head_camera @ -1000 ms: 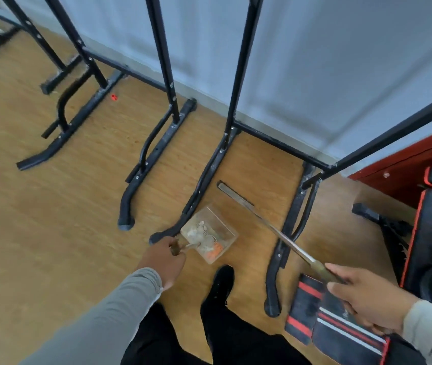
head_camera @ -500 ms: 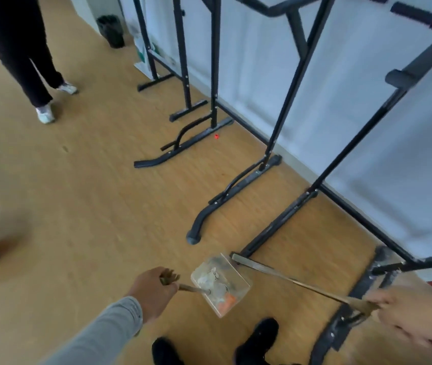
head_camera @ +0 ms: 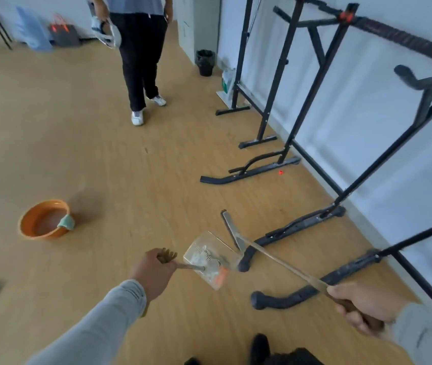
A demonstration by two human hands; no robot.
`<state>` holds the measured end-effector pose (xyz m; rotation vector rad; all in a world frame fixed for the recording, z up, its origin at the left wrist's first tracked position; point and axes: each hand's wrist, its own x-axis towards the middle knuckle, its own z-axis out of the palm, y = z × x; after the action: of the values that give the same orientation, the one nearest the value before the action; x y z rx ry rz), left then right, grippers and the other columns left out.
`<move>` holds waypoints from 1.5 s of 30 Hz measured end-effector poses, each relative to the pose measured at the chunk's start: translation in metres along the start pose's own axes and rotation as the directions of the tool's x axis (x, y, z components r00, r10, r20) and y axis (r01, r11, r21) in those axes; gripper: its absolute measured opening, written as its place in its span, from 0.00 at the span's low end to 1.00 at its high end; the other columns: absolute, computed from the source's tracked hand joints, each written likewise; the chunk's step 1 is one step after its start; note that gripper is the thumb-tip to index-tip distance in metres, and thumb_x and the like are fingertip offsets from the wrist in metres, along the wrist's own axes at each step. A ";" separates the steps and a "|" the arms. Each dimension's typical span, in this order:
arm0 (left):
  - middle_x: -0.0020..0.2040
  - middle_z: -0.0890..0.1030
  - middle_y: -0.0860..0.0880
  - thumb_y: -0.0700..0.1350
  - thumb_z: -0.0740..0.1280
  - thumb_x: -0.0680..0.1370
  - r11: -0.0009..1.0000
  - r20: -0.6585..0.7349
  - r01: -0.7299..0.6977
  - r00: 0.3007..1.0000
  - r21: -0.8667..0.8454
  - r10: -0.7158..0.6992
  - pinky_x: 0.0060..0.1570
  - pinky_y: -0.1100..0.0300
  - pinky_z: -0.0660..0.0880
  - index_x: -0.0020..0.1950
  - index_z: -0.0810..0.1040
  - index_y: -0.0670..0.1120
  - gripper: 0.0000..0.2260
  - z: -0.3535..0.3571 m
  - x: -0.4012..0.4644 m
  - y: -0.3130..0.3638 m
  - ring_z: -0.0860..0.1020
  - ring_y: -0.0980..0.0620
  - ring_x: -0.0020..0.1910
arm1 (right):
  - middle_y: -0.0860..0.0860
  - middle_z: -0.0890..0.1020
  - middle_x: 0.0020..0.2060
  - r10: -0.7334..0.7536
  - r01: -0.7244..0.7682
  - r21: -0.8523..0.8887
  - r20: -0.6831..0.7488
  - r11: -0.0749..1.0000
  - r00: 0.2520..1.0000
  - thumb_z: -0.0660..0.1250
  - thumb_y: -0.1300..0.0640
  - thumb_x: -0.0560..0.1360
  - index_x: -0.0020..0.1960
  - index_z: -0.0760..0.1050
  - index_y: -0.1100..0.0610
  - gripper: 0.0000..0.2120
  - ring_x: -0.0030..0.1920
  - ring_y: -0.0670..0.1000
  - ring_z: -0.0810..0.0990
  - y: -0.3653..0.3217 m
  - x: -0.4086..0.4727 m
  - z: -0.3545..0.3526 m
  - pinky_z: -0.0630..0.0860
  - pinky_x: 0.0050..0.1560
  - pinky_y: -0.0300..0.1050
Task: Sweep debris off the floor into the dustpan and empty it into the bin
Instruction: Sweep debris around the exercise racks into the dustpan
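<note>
Clear dustpan [head_camera: 210, 259], held above the wooden floor [head_camera: 135, 185] near the lower middle of the view, carrying pale scraps and one orange piece [head_camera: 221, 277] at its near corner. Left hand [head_camera: 153, 272], fingers curled round the dustpan's brown handle [head_camera: 183, 265]; grey sleeve [head_camera: 98, 322] runs back to the lower left. Right hand [head_camera: 359, 306], wrapped round the dark grip of a long thin sweeper [head_camera: 275, 262], whose shaft slants up and left to a narrow flat head [head_camera: 232, 229] lying just beyond the dustpan's far right edge; whether head and dustpan touch cannot be told. To the right, black exercise frames [head_camera: 301, 164] stand in a row against the white wall [head_camera: 367, 122], their curved feet reaching out over the floor, the nearest foot [head_camera: 283, 299] between the dustpan and the right hand. A small red spot [head_camera: 280, 172] lies on the floor beside a farther foot. A black bin [head_camera: 205, 62] stands at the far end of the wall, well apart from the dustpan. To the left, an orange basin [head_camera: 44, 218] with a green cloth [head_camera: 66, 222] over its rim sits on the floor; a wide stretch of bare boards separates it from the frames. A second person [head_camera: 141, 54] stands on that stretch at the far end, holding a pale object. Bags [head_camera: 63, 34] rest against the far wall at upper left.
</note>
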<state>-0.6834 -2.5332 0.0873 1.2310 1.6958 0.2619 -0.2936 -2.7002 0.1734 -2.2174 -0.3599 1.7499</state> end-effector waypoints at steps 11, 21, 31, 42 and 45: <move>0.38 0.83 0.50 0.49 0.68 0.78 0.988 -0.231 0.078 0.967 -0.130 -0.107 0.33 0.58 0.73 0.52 0.81 0.46 0.08 -0.046 0.099 0.066 0.76 0.49 0.31 | 0.52 0.74 0.28 -0.113 0.114 -0.008 0.042 0.993 0.993 0.60 0.57 0.84 0.48 0.73 0.62 0.10 0.22 0.44 0.68 -0.160 0.101 0.058 0.63 0.20 0.36; 0.39 0.82 0.47 0.49 0.69 0.78 0.930 -0.366 0.207 0.876 -0.303 -0.314 0.34 0.57 0.75 0.50 0.80 0.45 0.07 -0.114 0.172 0.104 0.76 0.48 0.33 | 0.57 0.76 0.35 -0.247 0.266 -0.258 0.101 0.929 0.964 0.61 0.61 0.82 0.54 0.76 0.65 0.08 0.25 0.47 0.69 -0.336 0.159 0.103 0.63 0.20 0.36; 0.42 0.81 0.46 0.50 0.68 0.77 0.883 -0.455 0.222 0.789 -0.414 -0.412 0.32 0.58 0.73 0.51 0.81 0.47 0.08 -0.221 0.267 0.080 0.77 0.48 0.34 | 0.56 0.77 0.36 -0.265 0.304 -0.354 0.154 0.885 0.952 0.61 0.62 0.82 0.54 0.76 0.63 0.07 0.25 0.46 0.70 -0.484 0.194 0.219 0.66 0.21 0.36; 0.39 0.83 0.49 0.50 0.66 0.74 0.831 -0.475 0.126 0.770 -0.541 -0.426 0.44 0.50 0.83 0.46 0.81 0.49 0.07 -0.383 0.362 0.055 0.80 0.47 0.35 | 0.55 0.75 0.33 -0.300 0.350 -0.443 0.180 0.826 0.937 0.61 0.63 0.82 0.44 0.72 0.56 0.08 0.25 0.46 0.68 -0.653 0.193 0.399 0.63 0.21 0.34; 0.42 0.85 0.50 0.51 0.67 0.73 0.802 -0.479 0.106 0.754 -0.587 -0.450 0.46 0.48 0.83 0.48 0.80 0.52 0.06 -0.413 0.388 0.055 0.81 0.47 0.37 | 0.55 0.76 0.34 -0.312 0.369 -0.460 0.197 0.808 0.929 0.61 0.62 0.82 0.46 0.74 0.55 0.07 0.26 0.46 0.68 -0.693 0.199 0.427 0.63 0.21 0.34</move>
<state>-0.9800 -2.0470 0.1020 0.4536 2.1232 0.9487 -0.6739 -1.9532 0.1633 -2.1719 -1.2785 1.7157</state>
